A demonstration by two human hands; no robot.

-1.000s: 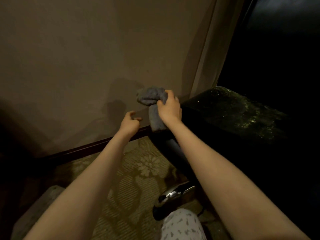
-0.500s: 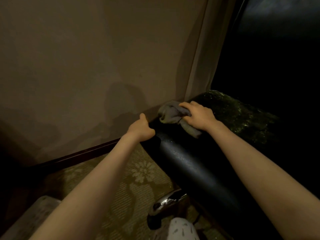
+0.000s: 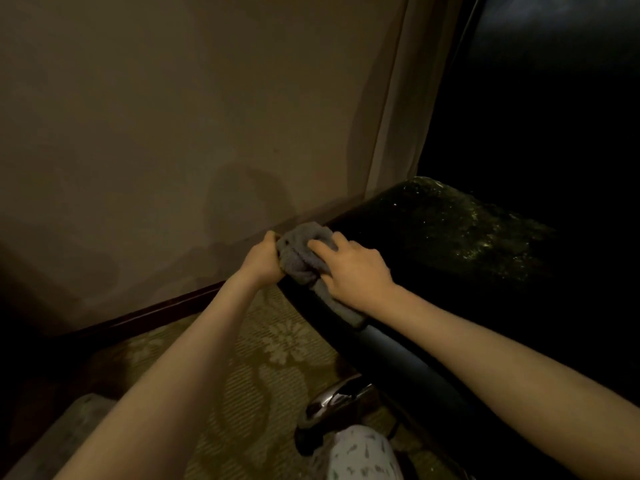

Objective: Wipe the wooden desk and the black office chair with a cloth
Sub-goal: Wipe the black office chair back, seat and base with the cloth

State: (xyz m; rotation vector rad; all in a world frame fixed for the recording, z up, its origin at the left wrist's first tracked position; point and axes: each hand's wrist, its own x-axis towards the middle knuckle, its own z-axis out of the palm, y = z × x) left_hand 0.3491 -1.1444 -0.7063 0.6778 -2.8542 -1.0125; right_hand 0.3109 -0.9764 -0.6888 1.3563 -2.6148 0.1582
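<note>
Grey cloth (image 3: 301, 251) sits bunched on the rounded edge of the black chair (image 3: 450, 237), so it's the chair step; no desk in view. The right hand (image 3: 353, 271) lies on the cloth, fingers spread fairly flat, pressing rather than gripping; the left hand (image 3: 261, 263) is curled round the chair edge right against the cloth, steadying it I reckon. Next up probably wants a firm drag along that edge without the wad slipping onto the carpet (image 3: 242, 375).

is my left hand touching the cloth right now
Touching. The head view shows the left hand curled against the left end of the grey cloth, with no gap between them.
</note>
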